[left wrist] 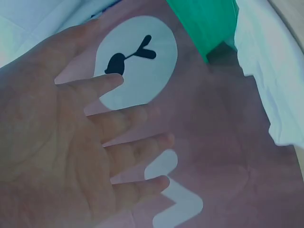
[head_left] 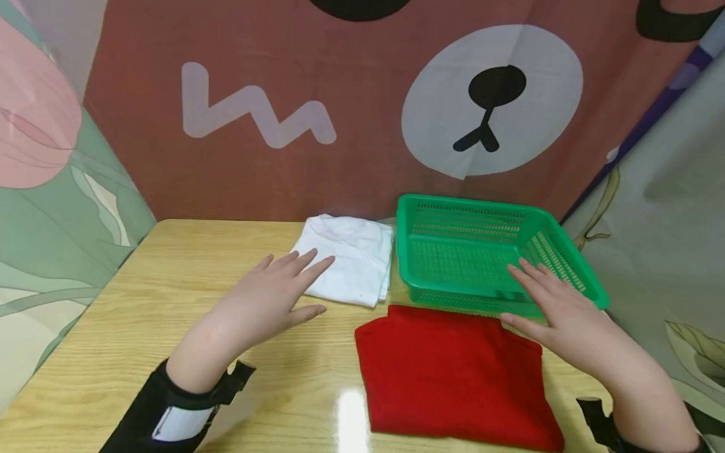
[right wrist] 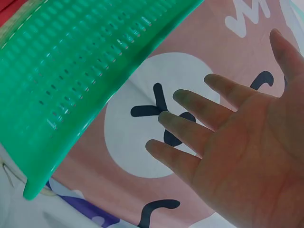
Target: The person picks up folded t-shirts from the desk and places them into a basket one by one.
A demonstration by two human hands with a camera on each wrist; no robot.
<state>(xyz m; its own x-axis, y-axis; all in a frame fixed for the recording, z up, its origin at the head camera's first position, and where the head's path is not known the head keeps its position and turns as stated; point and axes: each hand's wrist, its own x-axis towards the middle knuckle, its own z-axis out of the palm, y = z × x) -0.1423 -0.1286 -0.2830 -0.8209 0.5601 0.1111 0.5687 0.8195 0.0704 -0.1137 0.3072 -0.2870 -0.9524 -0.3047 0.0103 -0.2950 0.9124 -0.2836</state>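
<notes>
A folded red cloth (head_left: 453, 377), perhaps a garment, lies flat at the front of the table. Behind it to the left is a folded white cloth (head_left: 351, 264), and at the back right stands a green plastic basket (head_left: 470, 296) with slotted walls and nothing inside. My left hand (head_left: 272, 296) hovers with its fingers spread, its fingertips overlapping the white cloth in the head view. My right hand (head_left: 557, 314) is also spread, over the basket's front right side and the red cloth's far right corner. Both palms (left wrist: 52, 137) show bare in the wrist views.
The wooden table (head_left: 272, 402) ends at a brown curtain (head_left: 340, 170) with a cartoon bear face. Patterned fabric (head_left: 657, 239) hangs along the right, and a floral one (head_left: 56, 239) along the left. Black wrist straps (head_left: 187, 409) sit on the forearms.
</notes>
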